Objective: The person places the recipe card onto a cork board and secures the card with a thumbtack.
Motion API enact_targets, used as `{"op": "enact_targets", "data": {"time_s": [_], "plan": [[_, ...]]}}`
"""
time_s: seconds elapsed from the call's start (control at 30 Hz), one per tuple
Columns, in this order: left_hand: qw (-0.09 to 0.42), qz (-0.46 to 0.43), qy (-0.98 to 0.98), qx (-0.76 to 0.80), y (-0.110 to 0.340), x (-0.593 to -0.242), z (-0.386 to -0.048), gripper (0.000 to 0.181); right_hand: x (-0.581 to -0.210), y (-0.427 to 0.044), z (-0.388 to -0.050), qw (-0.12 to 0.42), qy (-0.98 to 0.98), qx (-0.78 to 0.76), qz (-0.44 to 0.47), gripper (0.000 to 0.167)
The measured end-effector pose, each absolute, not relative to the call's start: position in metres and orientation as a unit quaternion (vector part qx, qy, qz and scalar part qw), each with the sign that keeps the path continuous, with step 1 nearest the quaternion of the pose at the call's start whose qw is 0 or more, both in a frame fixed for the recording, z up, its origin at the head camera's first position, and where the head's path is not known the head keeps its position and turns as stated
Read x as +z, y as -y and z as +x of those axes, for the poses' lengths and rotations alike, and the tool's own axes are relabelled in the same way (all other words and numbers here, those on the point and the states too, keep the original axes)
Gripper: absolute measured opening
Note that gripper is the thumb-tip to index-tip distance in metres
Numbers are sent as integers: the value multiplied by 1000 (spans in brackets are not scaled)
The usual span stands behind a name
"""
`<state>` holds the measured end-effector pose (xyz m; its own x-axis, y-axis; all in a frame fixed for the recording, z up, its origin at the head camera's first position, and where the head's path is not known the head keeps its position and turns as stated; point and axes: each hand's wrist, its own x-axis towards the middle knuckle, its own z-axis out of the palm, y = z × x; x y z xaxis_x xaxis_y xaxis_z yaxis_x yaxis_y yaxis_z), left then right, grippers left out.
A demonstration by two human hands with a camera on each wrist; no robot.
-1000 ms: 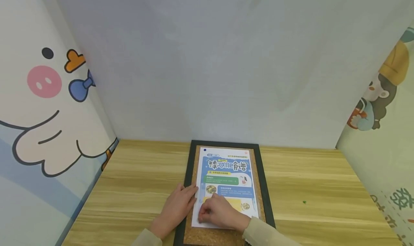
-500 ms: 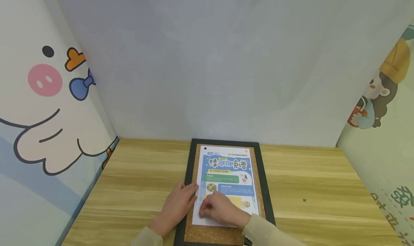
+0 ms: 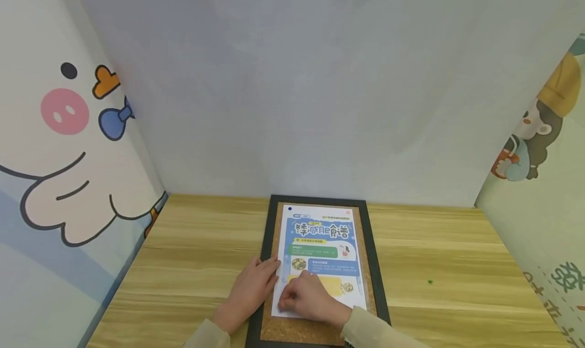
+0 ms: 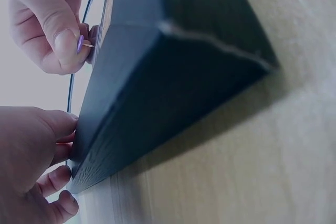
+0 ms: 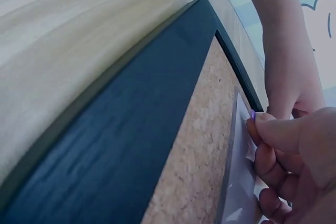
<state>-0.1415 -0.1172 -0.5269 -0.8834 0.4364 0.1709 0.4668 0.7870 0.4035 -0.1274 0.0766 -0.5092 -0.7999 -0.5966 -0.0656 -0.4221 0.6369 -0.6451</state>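
My right hand (image 3: 308, 297) pinches a purple thumbtack (image 4: 80, 44) between thumb and forefinger over the lower left corner of a printed poster (image 3: 320, 231). The tack's pin points at the board; whether its tip touches the paper I cannot tell. The poster lies on a black-framed corkboard (image 3: 292, 330). My left hand (image 3: 251, 289) rests across the left side of the frame (image 3: 377, 279), fingertips by the poster's left edge. A dark blue tack (image 3: 290, 209) sits at the poster's upper left corner, and a small pink tack (image 3: 348, 212) at its upper right.
The corkboard lies on a wood-grain table (image 3: 439, 251), its far edge near a pale grey curtain (image 3: 311, 94). A small green bit (image 3: 430, 282) lies to the right. Printed cartoon panels (image 3: 64, 160) stand at both sides.
My right hand has shifted very slightly, with its fingertips still by the poster's lower left corner. The left hand stays in place. The head view has tilted a little.
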Motion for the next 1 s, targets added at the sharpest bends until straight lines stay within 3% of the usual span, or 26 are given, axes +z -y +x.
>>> {"op": "enact_targets", "data": {"time_s": [1.0], "plan": [[51,-250,939,-230,119,-525,-139,33,-510,-75,-127,123,-904,-290,-288,10]]}}
